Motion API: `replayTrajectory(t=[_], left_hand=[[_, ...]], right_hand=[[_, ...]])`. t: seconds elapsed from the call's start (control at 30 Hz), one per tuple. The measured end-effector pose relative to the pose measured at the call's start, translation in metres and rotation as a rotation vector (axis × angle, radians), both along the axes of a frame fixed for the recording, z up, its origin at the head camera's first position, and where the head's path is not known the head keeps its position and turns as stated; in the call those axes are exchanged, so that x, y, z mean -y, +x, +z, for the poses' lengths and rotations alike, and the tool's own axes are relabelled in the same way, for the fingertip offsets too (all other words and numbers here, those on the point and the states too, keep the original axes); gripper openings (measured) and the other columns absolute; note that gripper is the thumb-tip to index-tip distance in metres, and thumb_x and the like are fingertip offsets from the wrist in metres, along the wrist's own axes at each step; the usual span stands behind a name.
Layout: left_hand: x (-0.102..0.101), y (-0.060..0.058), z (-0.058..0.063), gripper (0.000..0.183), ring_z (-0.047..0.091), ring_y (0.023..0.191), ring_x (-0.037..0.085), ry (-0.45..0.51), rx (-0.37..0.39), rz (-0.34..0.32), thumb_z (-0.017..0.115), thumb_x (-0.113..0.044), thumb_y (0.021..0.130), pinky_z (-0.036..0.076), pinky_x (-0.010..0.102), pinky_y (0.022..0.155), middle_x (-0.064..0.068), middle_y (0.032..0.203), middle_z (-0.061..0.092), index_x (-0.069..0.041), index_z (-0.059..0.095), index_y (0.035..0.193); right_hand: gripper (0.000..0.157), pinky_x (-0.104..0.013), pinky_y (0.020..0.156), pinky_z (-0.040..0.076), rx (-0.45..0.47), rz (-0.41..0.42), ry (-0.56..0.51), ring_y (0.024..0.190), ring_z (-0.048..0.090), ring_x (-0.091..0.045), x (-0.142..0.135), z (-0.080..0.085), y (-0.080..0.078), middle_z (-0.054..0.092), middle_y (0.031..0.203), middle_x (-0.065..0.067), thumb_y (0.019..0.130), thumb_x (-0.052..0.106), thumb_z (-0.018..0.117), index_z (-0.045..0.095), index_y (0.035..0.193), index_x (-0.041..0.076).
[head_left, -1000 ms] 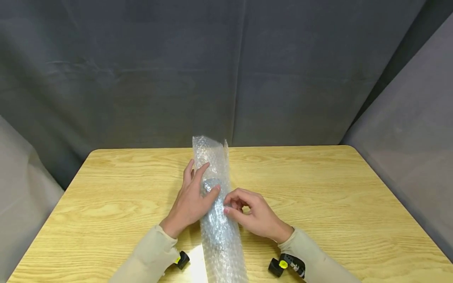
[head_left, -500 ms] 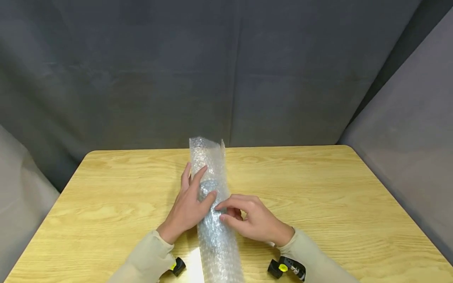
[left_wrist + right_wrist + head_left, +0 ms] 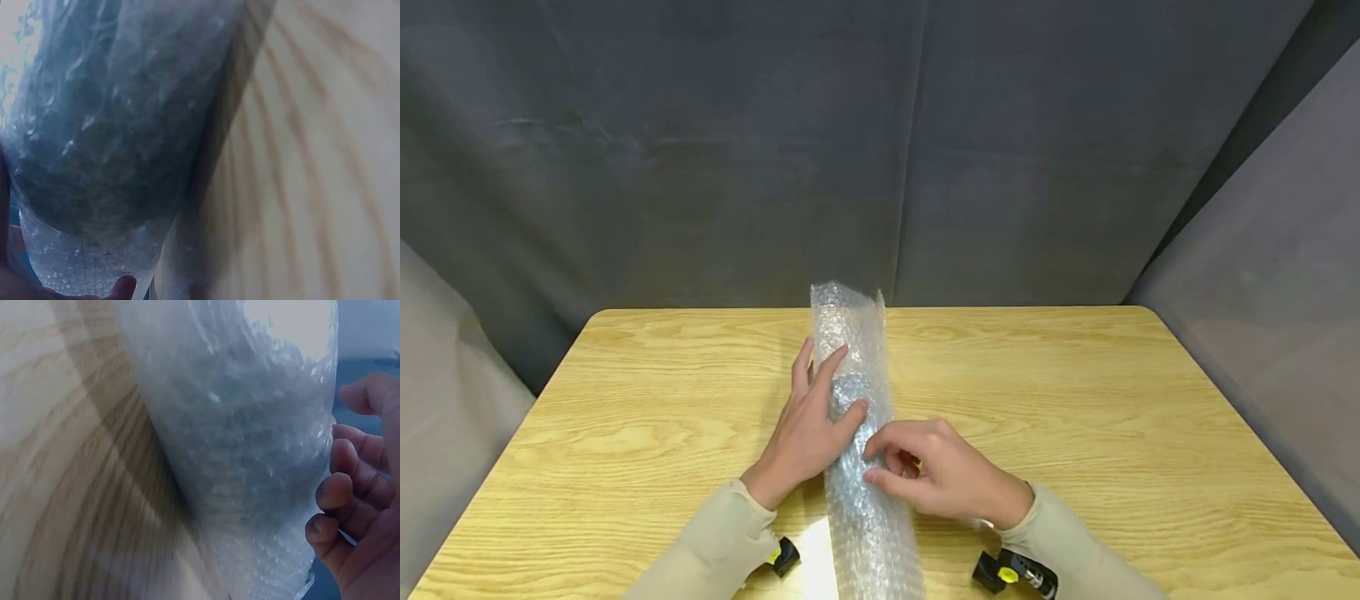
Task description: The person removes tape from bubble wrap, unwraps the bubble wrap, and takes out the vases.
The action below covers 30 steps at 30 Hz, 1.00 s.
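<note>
A long roll of bubble wrap (image 3: pixel 876 542) lies lengthwise on the table, its far end near the back edge. Something bluish-grey inside shows dimly through the film; its kind is hidden. My left hand (image 3: pixel 805 429) rests on the roll's left side with fingers spread and thumb over the top. On the other side, my right hand (image 3: pixel 947 471) has its thumb and index fingertips at the wrap, a gap between them. The right wrist view shows loosely bent fingers (image 3: pixel 334 490) against the bubble wrap (image 3: pixel 237 456). In the left wrist view, the wrapped roll (image 3: pixel 125 125) fills the left half.
The wooden table (image 3: pixel 1112 417) extends to both sides of the roll. A dark grey curtain (image 3: pixel 737 167) hangs behind its back edge, with paler cloth at the left and right. Black wrist cameras sit below both sleeves.
My right hand has moved slightly toward me along the roll, its thumb and index finger now over the wrap's top. The left hand stays on the roll.
</note>
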State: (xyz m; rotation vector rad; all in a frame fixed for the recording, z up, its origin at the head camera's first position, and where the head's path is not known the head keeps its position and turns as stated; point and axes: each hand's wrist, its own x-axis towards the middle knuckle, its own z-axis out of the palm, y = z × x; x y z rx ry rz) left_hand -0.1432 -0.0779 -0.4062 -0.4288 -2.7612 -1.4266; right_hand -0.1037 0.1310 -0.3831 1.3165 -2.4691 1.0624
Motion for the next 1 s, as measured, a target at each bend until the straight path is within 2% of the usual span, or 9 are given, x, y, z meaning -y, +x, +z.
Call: replayTrajectory(t=[0.17, 0.3, 0.53, 0.8, 1.0], left_hand=[[-0.001, 0.000, 0.000, 0.077, 0.027, 0.156, 0.046, -0.008, -0.007, -0.002, 0.062, -0.048, 0.096, 0.042, 0.067, 0.114, 0.002, 0.176, -0.013, -0.036, 0.025, 0.163], [-0.001, 0.000, 0.000, 0.077, 0.027, 0.156, 0.046, -0.011, -0.018, -0.006, 0.062, -0.047, 0.096, 0.043, 0.067, 0.114, 0.002, 0.176, -0.012, -0.035, 0.026, 0.163], [0.000, 0.001, 0.000, 0.078, 0.028, 0.156, 0.047, -0.015, -0.037, -0.011, 0.063, -0.044, 0.096, 0.042, 0.067, 0.114, 0.004, 0.176, -0.011, -0.034, 0.026, 0.163], [0.002, 0.002, 0.000, 0.077, 0.030, 0.156, 0.045, -0.024, -0.038, 0.000, 0.064, -0.045, 0.095, 0.043, 0.064, 0.115, 0.004, 0.176, -0.010, -0.034, 0.028, 0.163], [0.002, 0.004, 0.000, 0.076, 0.033, 0.155, 0.044, -0.025, -0.041, 0.003, 0.063, -0.046, 0.096, 0.044, 0.064, 0.115, 0.004, 0.176, -0.009, -0.033, 0.029, 0.162]], right_hand=[[0.016, -0.003, 0.055, 0.038, 0.002, 0.003, 0.055, 0.060, 0.041, 0.009, 0.002, 0.005, 0.006, 0.054, 0.067, 0.011, 0.100, 0.029, 0.069, 0.071, 0.103, 0.014], [0.021, -0.002, 0.056, 0.039, -0.031, 0.009, 0.085, 0.059, 0.042, 0.009, 0.003, 0.008, 0.010, 0.056, 0.066, 0.012, 0.098, 0.033, 0.071, 0.073, 0.101, 0.012], [0.025, -0.001, 0.056, 0.037, -0.026, 0.005, 0.113, 0.060, 0.040, 0.010, 0.004, 0.015, 0.016, 0.056, 0.067, 0.011, 0.091, 0.036, 0.078, 0.075, 0.099, 0.013], [0.023, -0.001, 0.061, 0.035, -0.106, -0.003, 0.156, 0.062, 0.039, 0.009, 0.008, 0.017, 0.021, 0.056, 0.069, 0.013, 0.094, 0.040, 0.074, 0.072, 0.093, 0.018], [0.026, -0.001, 0.060, 0.033, -0.138, -0.020, 0.150, 0.062, 0.035, 0.011, 0.011, 0.013, 0.022, 0.054, 0.066, 0.014, 0.098, 0.045, 0.069, 0.069, 0.090, 0.021]])
